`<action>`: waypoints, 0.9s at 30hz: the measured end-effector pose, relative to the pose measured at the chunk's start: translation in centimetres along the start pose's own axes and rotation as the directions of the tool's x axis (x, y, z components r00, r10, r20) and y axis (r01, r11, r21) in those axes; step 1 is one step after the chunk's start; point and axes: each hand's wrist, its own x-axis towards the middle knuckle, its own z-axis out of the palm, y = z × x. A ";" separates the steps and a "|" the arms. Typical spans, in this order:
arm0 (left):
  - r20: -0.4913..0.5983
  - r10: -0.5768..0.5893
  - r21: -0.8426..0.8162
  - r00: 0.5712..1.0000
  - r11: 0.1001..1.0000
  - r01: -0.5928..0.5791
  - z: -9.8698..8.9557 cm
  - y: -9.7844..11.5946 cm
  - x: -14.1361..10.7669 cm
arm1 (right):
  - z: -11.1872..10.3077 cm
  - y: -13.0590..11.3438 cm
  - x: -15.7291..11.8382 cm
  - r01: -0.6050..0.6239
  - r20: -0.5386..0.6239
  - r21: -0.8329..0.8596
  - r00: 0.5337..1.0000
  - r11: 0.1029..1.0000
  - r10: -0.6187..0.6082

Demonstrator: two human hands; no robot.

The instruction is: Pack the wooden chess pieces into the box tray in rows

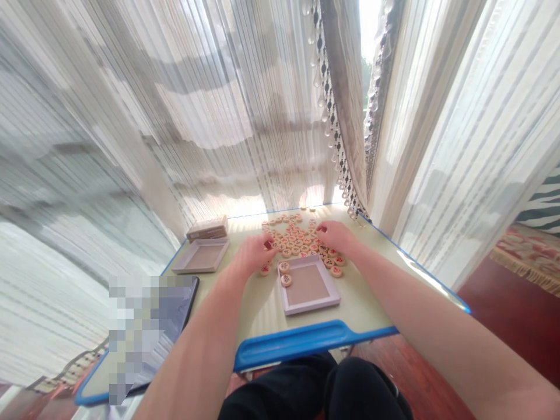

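Many round wooden Chinese chess pieces (296,249) with red or dark characters are spread in a loose cluster. My left hand (254,252) is at the cluster's left edge, its fingers curled and thumb bent toward them; what lies between them is too small to make out. At the right edge, my right hand (336,235) has its fingertips drawn together beside the pieces, and their contents are hidden. Nearest me sits a shallow square box tray (312,306), with two chess pieces (286,280) inside along its left wall.
Left on the pale, blue-edged table (258,309) are a second shallow tray (201,270), a closed box (207,228) and a dark-framed tablet (186,303). A blue trough (297,343) runs along the near edge. Curtains (210,116) hang close behind the table.
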 end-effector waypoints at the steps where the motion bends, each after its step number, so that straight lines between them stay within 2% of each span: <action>1: 0.000 -0.003 -0.002 1.000 1.000 0.003 0.0 0.0 0.0 | -0.1 0.0 0.0 -0.004 -0.008 0.004 1.000 1.000 0.004; 4: -0.029 -0.023 -0.020 0.999 1.000 0.022 0.0 0.2 0.0 | -0.6 -0.5 -0.3 0.055 -0.058 0.032 0.997 0.998 -0.053; 6: -0.039 -0.034 -0.019 0.999 0.999 0.034 0.2 0.4 0.1 | -0.9 -1.5 -1.0 0.193 -0.107 0.075 0.977 0.978 -0.185; 9: -0.013 -0.023 -0.041 1.000 0.999 0.022 0.6 0.9 0.2 | -0.8 -3.2 -2.5 0.450 -0.161 0.161 0.890 0.879 -0.426; 11: 0.003 -0.004 -0.084 1.000 0.996 0.004 0.7 1.2 0.2 | -0.4 -4.2 -3.4 0.534 -0.160 0.188 0.845 0.825 -0.510; 15: 0.030 0.000 -0.143 1.000 0.990 0.004 0.2 1.7 0.1 | 0.2 -4.7 -4.1 0.554 -0.113 0.215 0.832 0.804 -0.543; 20: 0.125 0.018 -0.265 0.992 0.964 0.016 -0.4 2.2 -0.2 | 0.2 -4.8 -4.1 0.542 -0.016 0.268 0.829 0.797 -0.559; 27: 0.189 0.042 -0.440 0.981 0.897 0.047 -0.9 2.5 -0.5 | 0.2 -4.8 -3.9 0.560 -0.072 0.306 0.820 0.770 -0.568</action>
